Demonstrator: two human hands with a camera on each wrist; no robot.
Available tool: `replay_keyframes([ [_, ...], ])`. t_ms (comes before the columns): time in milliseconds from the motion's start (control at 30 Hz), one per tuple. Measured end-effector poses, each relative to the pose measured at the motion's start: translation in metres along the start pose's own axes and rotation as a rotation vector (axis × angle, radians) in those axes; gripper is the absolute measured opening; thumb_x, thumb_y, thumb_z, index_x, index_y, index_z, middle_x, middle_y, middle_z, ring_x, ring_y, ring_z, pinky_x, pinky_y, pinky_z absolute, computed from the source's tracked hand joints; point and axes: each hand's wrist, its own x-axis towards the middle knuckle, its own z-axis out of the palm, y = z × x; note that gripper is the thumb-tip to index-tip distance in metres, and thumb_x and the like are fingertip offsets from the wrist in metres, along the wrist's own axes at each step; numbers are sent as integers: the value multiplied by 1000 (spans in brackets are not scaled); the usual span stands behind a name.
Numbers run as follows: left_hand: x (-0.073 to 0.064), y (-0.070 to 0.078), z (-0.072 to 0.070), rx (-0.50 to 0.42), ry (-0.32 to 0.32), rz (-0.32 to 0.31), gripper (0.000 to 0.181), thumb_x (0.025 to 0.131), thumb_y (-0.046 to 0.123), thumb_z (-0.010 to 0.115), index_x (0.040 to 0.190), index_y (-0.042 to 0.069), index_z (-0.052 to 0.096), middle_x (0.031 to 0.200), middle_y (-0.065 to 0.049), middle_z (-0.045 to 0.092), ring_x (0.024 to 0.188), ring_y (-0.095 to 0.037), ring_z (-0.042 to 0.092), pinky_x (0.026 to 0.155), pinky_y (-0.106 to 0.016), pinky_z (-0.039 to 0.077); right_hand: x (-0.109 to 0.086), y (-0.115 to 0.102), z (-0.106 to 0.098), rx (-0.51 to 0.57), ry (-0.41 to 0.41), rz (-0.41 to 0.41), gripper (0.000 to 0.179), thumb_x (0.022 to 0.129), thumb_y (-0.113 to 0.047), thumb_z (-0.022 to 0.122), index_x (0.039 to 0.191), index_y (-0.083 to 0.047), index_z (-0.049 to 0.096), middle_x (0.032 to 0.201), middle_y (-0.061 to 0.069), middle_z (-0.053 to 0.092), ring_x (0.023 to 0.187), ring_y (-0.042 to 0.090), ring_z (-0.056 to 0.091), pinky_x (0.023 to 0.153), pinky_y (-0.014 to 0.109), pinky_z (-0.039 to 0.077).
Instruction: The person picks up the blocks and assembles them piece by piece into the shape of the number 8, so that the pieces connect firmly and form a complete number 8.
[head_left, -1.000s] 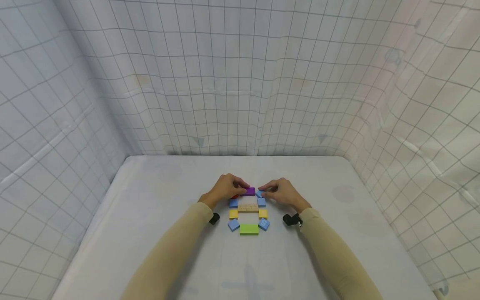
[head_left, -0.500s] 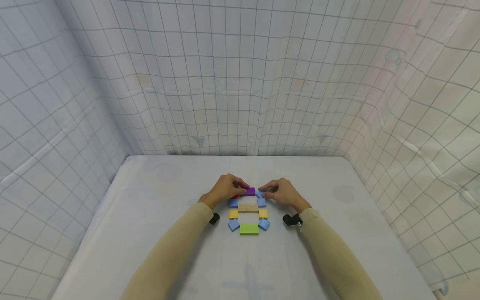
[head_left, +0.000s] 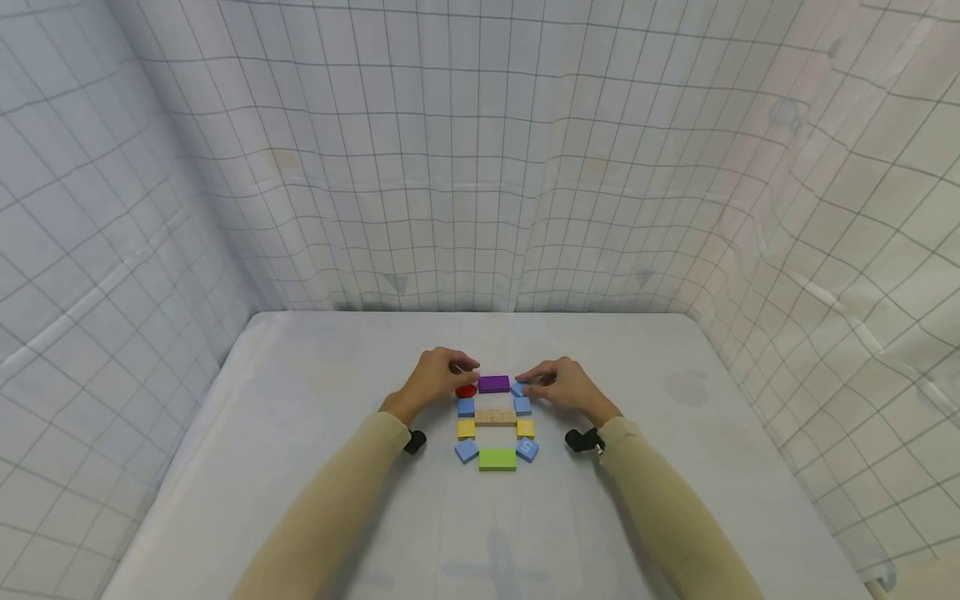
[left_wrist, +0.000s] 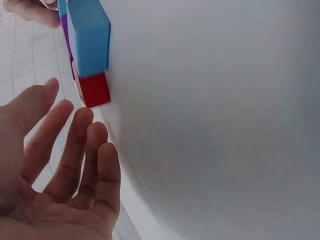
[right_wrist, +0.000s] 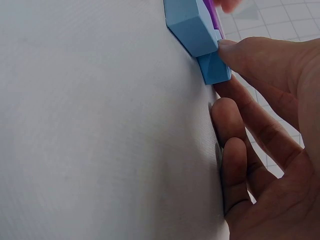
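My left hand [head_left: 437,377] is off the purple block [head_left: 494,384], its relaxed fingers holding nothing. Just beside those fingers lies a red piece [head_left: 466,391], round-topped in the head view. The left wrist view shows the same hand [left_wrist: 65,165] apart from the red piece [left_wrist: 95,90]. On the other side, my right hand [head_left: 562,385] pinches a small blue block [head_left: 517,389] between thumb and index finger. That blue block [right_wrist: 215,69] rests on the table, angled beside the purple one. Its far part is hidden by the fingers.
Below, blocks form a ring: blue blocks [head_left: 522,407], yellow blocks [head_left: 467,429], tilted blue blocks [head_left: 527,451] and a green block [head_left: 497,460]. A wooden bar [head_left: 496,417] crosses the middle. The white table [head_left: 337,500] meets gridded curtains [head_left: 480,208] at the back and sides.
My left hand has let go of the purple block and moved left, uncovering the red piece. My right hand stays at the small blue block.
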Motion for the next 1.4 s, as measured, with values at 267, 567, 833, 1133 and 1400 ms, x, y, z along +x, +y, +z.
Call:
replay_keyframes([
  [267, -5, -32, -7, -5, 39, 58, 27, 106, 36, 88, 121, 13, 90, 114, -6, 86, 100, -21, 71, 85, -30, 61, -1, 1, -3, -32, 22, -28, 24, 105, -25, 90, 129, -24, 91, 132, 2, 88, 104, 15, 70, 94, 32, 58],
  [567, -8, -22, -5, 23, 20, 45, 17, 107, 23, 86, 118, 12, 91, 110, -7, 88, 94, -20, 72, 83, -31, 61, -2, 1, -2, 8, 13, -21, 24, 105, -25, 90, 129, -23, 91, 134, 2, 87, 105, 14, 70, 94, 31, 57],
  [833, -14, -14, -6, 17, 19, 15, 16, 107, 21, 86, 119, 12, 91, 113, -7, 88, 96, -21, 72, 84, -30, 60, -1, 1, 0, 10, 11, -9, 23, 105, -25, 89, 129, -24, 92, 133, 1, 87, 104, 15, 68, 93, 31, 56],
  [1133, -16, -15, -4, 29, 47, 38, 16, 107, 22, 87, 118, 12, 91, 110, -5, 89, 95, -19, 73, 84, -31, 60, -2, 0, 0, 41, 14, -17, 22, 104, -26, 91, 127, -24, 92, 133, 2, 87, 101, 16, 66, 91, 32, 55],
  [1400, 7, -49, 7, 25, 47, 87, 21, 106, 30, 87, 119, 14, 91, 106, -4, 88, 93, -21, 73, 80, -32, 61, -2, -1, 0, 41, 7, -2, 23, 105, -28, 90, 128, -26, 92, 136, 1, 87, 107, 17, 70, 95, 33, 57],
])
